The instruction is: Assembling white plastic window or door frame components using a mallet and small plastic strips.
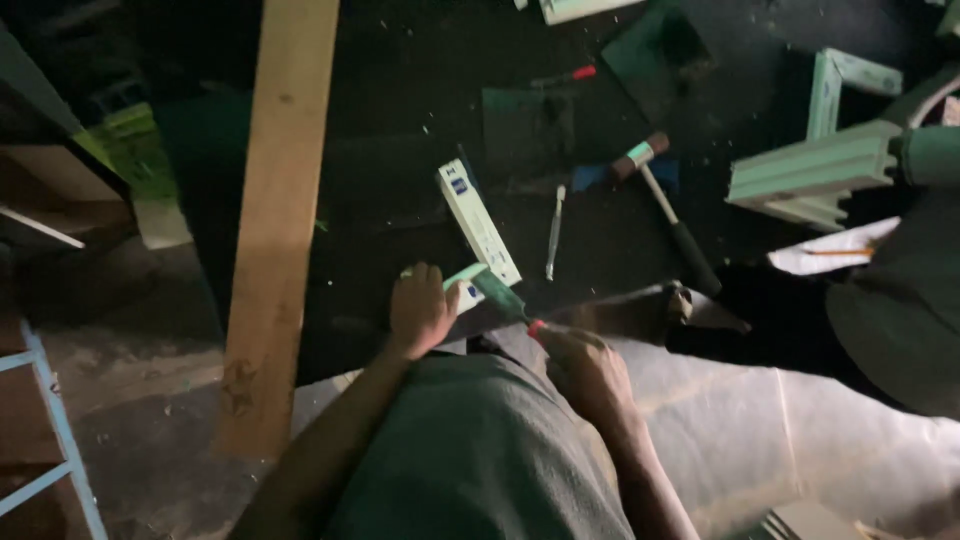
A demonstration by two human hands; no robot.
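Dim workshop, dark worktop dusted with pale chips, wooden plank leaning across its left part. Left hand was clenched over a short pale profile offcut at the near edge of the worktop, pinning it flat. Right hand was wrapped around a red-handled chisel, blade laid on the offcut just right of the left fingers. Step in hand looked like paring or scraping the piece; next move would call for a controlled push away from the holding fingers, which sat very close to the blade. White box lay just beyond the offcut, metal rod beside it, mallet further right, pale frame sections toward the right edge.
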